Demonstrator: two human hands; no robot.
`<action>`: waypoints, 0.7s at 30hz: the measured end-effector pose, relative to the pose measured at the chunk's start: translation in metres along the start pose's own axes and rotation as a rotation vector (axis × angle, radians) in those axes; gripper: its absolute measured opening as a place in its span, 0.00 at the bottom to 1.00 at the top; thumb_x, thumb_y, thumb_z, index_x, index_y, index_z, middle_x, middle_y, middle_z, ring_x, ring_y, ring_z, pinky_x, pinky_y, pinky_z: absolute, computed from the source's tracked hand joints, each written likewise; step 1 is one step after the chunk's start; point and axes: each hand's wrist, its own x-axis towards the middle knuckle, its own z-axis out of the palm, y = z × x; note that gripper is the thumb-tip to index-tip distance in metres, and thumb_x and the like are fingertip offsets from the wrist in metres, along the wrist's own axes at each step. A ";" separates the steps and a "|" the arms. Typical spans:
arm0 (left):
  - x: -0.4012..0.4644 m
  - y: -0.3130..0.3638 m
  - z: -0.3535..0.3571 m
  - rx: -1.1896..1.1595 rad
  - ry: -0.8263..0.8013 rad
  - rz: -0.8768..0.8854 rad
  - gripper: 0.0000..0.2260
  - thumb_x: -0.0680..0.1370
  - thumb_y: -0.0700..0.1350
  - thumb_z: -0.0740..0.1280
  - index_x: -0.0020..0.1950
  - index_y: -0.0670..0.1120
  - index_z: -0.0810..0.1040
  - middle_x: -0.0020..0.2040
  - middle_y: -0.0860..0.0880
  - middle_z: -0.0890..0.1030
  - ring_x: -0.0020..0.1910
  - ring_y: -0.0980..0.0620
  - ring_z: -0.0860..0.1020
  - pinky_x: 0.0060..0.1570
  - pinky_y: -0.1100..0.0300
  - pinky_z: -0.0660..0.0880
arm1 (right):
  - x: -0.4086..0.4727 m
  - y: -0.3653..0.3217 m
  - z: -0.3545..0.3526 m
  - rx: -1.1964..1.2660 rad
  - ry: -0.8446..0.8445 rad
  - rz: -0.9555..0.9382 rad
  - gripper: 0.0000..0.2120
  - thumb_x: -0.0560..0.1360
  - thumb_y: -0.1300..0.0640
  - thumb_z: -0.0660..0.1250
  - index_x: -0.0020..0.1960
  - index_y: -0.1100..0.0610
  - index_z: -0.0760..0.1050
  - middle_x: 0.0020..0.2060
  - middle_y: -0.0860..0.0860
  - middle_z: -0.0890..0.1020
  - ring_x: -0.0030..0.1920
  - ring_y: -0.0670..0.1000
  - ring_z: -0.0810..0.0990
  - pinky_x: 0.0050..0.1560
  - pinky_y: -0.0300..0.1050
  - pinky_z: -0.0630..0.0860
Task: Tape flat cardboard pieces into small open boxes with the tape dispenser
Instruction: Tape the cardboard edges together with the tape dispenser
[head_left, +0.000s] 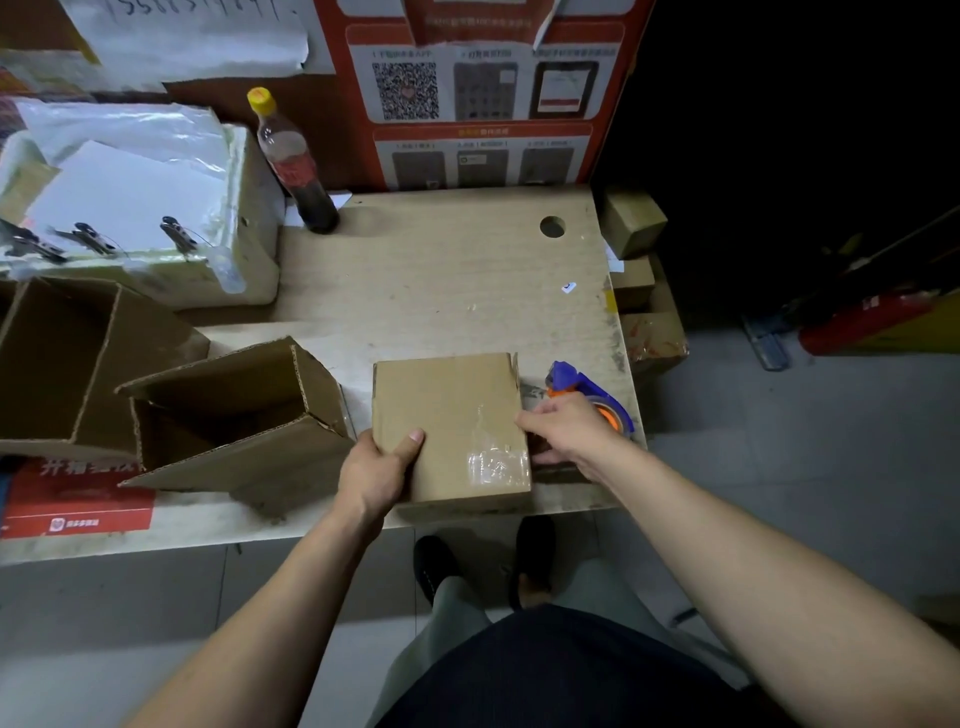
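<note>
A small brown cardboard box (447, 415) sits at the table's front edge, one flat face up, with clear tape stuck along its near right part. My left hand (376, 467) grips its near left corner, thumb on top. My right hand (566, 431) touches the box's right edge, fingers curled against the side. Just behind that hand lies the blue and orange tape dispenser (582, 387) on the table, partly hidden by the hand. An open taped box (234, 415) lies on its side to the left.
A larger open cardboard box (57, 364) stands at the far left. A foam box (156, 208) with white sheets and clips sits behind it. A dark bottle (296, 166) with a yellow cap stands at the back. Stacked cartons (639, 280) crowd the table's right edge.
</note>
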 end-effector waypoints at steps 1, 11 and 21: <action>0.000 0.000 0.000 0.002 0.002 0.002 0.22 0.78 0.53 0.74 0.68 0.44 0.76 0.60 0.48 0.82 0.57 0.47 0.81 0.59 0.54 0.77 | 0.001 -0.003 -0.001 -0.007 -0.011 0.008 0.12 0.76 0.56 0.75 0.56 0.60 0.80 0.57 0.55 0.83 0.55 0.54 0.85 0.49 0.53 0.86; 0.006 -0.003 -0.004 0.029 0.015 0.001 0.24 0.77 0.55 0.74 0.68 0.45 0.76 0.61 0.47 0.81 0.59 0.45 0.81 0.64 0.46 0.77 | 0.020 -0.041 -0.004 -0.096 -0.112 0.015 0.16 0.81 0.50 0.70 0.57 0.64 0.77 0.39 0.55 0.75 0.34 0.50 0.79 0.33 0.45 0.84; 0.002 -0.003 -0.001 0.136 0.015 0.043 0.26 0.78 0.58 0.72 0.70 0.45 0.74 0.62 0.48 0.79 0.59 0.46 0.78 0.60 0.52 0.76 | 0.014 -0.035 -0.012 -0.208 -0.149 -0.044 0.04 0.79 0.62 0.66 0.46 0.60 0.72 0.42 0.60 0.79 0.36 0.53 0.82 0.42 0.53 0.86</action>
